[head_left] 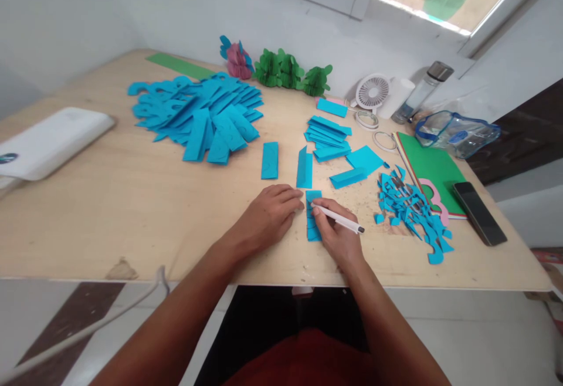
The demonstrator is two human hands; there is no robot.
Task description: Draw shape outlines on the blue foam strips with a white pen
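Observation:
My right hand is closed round a white pen, its tip on a small blue folded paper that bears drawn curved lines. Flat on the table just left of that paper lies my left hand, holding nothing, its fingertips by the paper's left edge. Beyond the hands are a folded blue strip with one flap raised and another blue piece. A big heap of blue cut papers lies at the back left, and a smaller stack at the back centre.
Blue scraps, a green notebook and a phone lie on the right. Behind stand green paper figures, a small fan and a bottle. A white device is at the left.

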